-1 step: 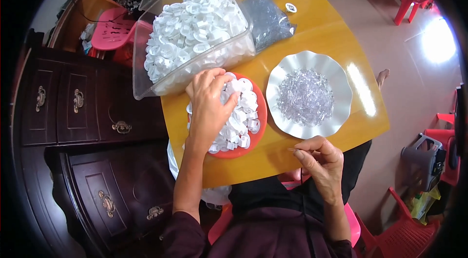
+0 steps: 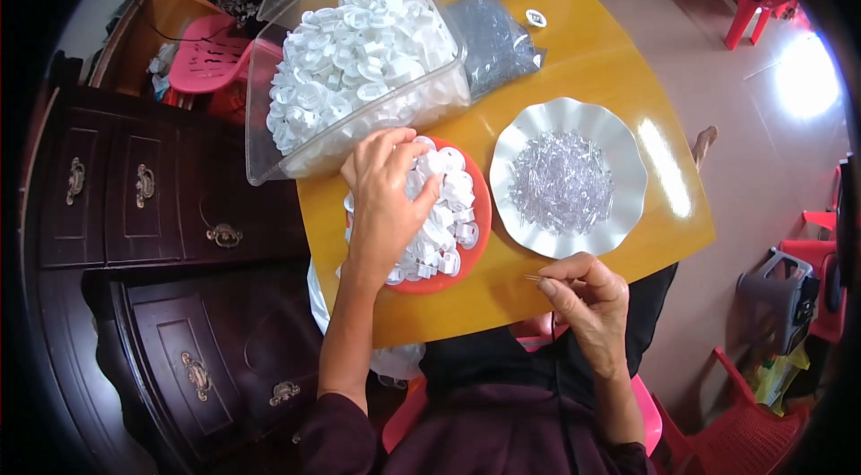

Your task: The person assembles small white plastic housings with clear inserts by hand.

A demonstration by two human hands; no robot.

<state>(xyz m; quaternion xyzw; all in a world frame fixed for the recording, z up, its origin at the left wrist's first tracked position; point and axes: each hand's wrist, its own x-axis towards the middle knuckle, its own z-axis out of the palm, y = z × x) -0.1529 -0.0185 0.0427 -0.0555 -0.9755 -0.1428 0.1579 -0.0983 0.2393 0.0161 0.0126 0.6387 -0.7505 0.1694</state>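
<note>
Resting palm-down on the heap of small white plastic caps point(image 2: 444, 224) in the red plate point(image 2: 482, 224), the left hand point(image 2: 387, 197) has its fingers curled into the pile. The right hand point(image 2: 583, 296), nearer and to the right at the edge of the yellow tabletop point(image 2: 628, 53), pinches a thin clear pin point(image 2: 533, 278) (barely visible). Just beyond it sits a white scalloped plate point(image 2: 619, 152) of clear pins, and a clear bin point(image 2: 269, 143) of caps stands farther left.

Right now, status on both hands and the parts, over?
Left hand flat on the white caps in the red dish. Right hand pinching a thin clear pin near the table edge. White plate of pins alongside, nothing blocking.
</note>
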